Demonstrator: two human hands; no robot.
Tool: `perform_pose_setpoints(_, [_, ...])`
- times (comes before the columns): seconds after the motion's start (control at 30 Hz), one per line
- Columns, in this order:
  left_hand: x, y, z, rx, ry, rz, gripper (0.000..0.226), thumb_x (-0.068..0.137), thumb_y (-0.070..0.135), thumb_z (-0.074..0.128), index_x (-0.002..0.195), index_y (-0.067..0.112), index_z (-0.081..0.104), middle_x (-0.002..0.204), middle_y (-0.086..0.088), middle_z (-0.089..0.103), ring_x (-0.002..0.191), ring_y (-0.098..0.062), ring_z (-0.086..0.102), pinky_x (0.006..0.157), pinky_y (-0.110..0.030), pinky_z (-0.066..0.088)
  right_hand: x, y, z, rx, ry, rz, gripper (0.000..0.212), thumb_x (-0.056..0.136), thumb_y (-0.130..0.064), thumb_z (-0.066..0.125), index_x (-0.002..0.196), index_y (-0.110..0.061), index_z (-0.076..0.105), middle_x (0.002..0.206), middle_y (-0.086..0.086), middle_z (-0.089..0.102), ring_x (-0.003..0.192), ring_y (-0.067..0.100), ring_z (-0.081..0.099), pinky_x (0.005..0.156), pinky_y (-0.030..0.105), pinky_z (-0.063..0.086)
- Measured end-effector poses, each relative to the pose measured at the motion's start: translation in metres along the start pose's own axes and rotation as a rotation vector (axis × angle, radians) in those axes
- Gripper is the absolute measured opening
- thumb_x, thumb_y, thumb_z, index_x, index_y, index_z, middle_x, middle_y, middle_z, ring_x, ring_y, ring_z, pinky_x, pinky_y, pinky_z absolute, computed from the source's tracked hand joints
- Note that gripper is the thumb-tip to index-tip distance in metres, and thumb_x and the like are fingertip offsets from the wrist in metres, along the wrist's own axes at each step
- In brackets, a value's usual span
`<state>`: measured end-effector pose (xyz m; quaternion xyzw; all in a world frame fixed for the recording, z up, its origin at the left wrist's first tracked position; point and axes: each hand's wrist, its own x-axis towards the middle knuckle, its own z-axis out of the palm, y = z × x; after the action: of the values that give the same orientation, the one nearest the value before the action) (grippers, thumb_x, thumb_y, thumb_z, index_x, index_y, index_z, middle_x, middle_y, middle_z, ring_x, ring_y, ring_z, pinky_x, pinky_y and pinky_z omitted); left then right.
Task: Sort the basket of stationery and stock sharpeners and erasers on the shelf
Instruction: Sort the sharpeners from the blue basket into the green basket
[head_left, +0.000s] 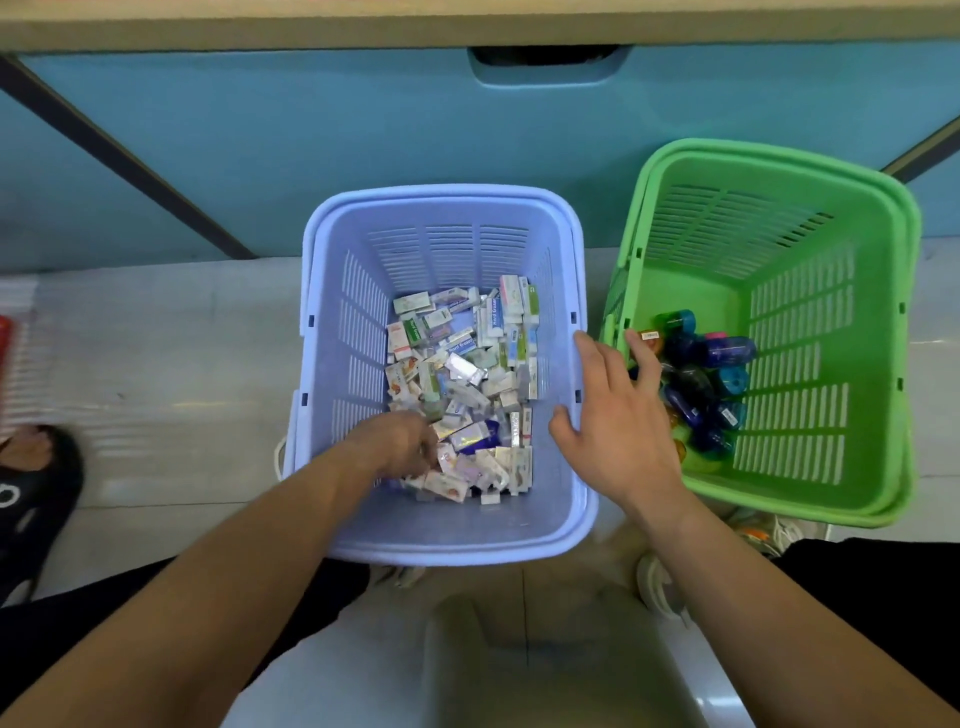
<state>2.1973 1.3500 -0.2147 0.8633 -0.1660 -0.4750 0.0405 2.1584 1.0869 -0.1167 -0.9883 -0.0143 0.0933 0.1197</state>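
Head: blue basket (343, 322) lies near-to-far.

Bright even light, soft shadows, wide-angle bending and blur at edges.

Bare forearms (249, 571), black trousers (857, 571) at both knees

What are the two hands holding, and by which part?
Right hand: nothing, fingers spread. Left hand digs into the erasers; any hold is hidden.
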Motion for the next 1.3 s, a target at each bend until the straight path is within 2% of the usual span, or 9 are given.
perform_pose_setpoints(0.2, [-0.004, 0.026, -0.010, -0.279, 0.177, -0.026, 0.038, 0.089, 0.028, 0.071, 0.125, 0.026, 0.061, 0.128, 0.001, 0.063, 0.107, -0.019, 0.061, 0.094, -0.037, 0.053, -0.002, 0.000, -0.002, 0.017, -0.013, -0.008, 0.079, 0.091, -0.044, 0.058, 0.155, -0.009, 0.027, 0.151, 0.009, 0.044, 0.147, 0.041, 0.015, 0.113, 0.048, 0.035])
perform_pose_setpoints(0.3, [-0.004, 0.041, 0.005, -0.275, 0.133, 0.014, 0.058, 0.090, 0.025, 0.072, 0.143, 0.027, 0.049, 0.145, 0.001, 0.053, 0.123, -0.023, 0.057, 0.103, -0.039, 0.047, -0.004, 0.000, -0.002, 0.059, -0.021, -0.018, 0.082, 0.089, -0.043, 0.063, 0.155, -0.009, 0.028, 0.151, 0.010, 0.043, 0.146, 0.037, 0.013, 0.117, 0.050, 0.028])
perform_pose_setpoints(0.4, [0.010, 0.046, 0.011, -0.313, 0.106, 0.042, 0.071, 0.090, 0.023, 0.072, 0.151, 0.038, 0.037, 0.150, 0.001, 0.050, 0.120, -0.022, 0.058, 0.096, -0.037, 0.049, -0.004, 0.001, -0.004, 0.113, 0.021, -0.004, 0.078, 0.086, -0.039, 0.068, 0.152, -0.009, 0.037, 0.150, 0.010, 0.044, 0.144, 0.037, 0.022, 0.116, 0.054, 0.033])
perform_pose_setpoints(0.57, [0.021, 0.036, 0.003, 0.151, 0.081, 0.175, 0.064, 0.092, 0.028, 0.064, 0.148, 0.045, 0.039, 0.158, 0.010, 0.031, 0.129, -0.023, 0.050, 0.096, -0.044, 0.052, -0.007, -0.016, -0.013, 0.164, 0.167, -0.148, 0.055, 0.087, -0.028, 0.066, 0.138, -0.010, 0.054, 0.139, 0.009, 0.053, 0.126, 0.030, 0.050, 0.105, 0.046, 0.046])
perform_pose_setpoints(0.67, [0.006, 0.016, 0.004, 0.376, 0.052, 0.150, 0.051, 0.092, 0.033, 0.065, 0.139, 0.044, 0.050, 0.142, 0.003, 0.043, 0.116, -0.026, 0.054, 0.088, -0.043, 0.056, 0.001, -0.045, -0.014, 0.348, -0.107, -0.195, 0.050, 0.096, -0.026, 0.059, 0.144, -0.018, 0.048, 0.139, 0.004, 0.051, 0.118, 0.022, 0.056, 0.096, 0.039, 0.051])
perform_pose_setpoints(0.77, [-0.013, 0.003, -0.006, 0.256, -0.046, 0.010, 0.045, 0.090, 0.035, 0.068, 0.133, 0.028, 0.058, 0.136, -0.003, 0.051, 0.119, -0.028, 0.057, 0.093, -0.043, 0.053, 0.026, -0.071, 0.018, 0.463, -0.392, -0.086, 0.045, 0.098, -0.021, 0.059, 0.142, -0.017, 0.050, 0.136, 0.007, 0.052, 0.116, 0.023, 0.056, 0.099, 0.038, 0.048])
perform_pose_setpoints(0.9, [-0.038, 0.005, -0.034, 0.014, 0.152, 0.017, 0.044, 0.088, 0.025, 0.065, 0.131, 0.032, 0.058, 0.129, -0.002, 0.060, 0.113, -0.025, 0.060, 0.092, -0.042, 0.054, 0.047, -0.079, 0.083, 0.314, -0.679, 0.116, 0.030, 0.095, -0.010, 0.060, 0.124, -0.008, 0.062, 0.126, 0.014, 0.062, 0.110, 0.031, 0.061, 0.086, 0.032, 0.049])
perform_pose_setpoints(1.1, [-0.081, -0.012, -0.076, -0.123, 0.494, 0.069, 0.027, 0.090, 0.030, 0.064, 0.116, 0.027, 0.067, 0.117, 0.002, 0.063, 0.104, -0.021, 0.062, 0.086, -0.035, 0.052, 0.049, -0.077, 0.131, 0.019, -0.651, 0.120, 0.036, 0.089, -0.028, 0.067, 0.123, -0.019, 0.064, 0.127, 0.007, 0.061, 0.114, 0.029, 0.060, 0.096, 0.039, 0.053])
perform_pose_setpoints(1.3, [-0.089, -0.022, -0.094, -0.350, 0.665, 0.030, 0.018, 0.088, 0.028, 0.071, 0.105, 0.023, 0.071, 0.105, 0.003, 0.069, 0.090, -0.015, 0.064, 0.081, -0.031, 0.054, 0.048, -0.072, 0.142, -0.035, -0.738, 0.009, 0.063, 0.094, -0.037, 0.060, 0.150, -0.019, 0.039, 0.153, 0.007, 0.036, 0.139, 0.033, 0.031, 0.112, 0.046, 0.032])
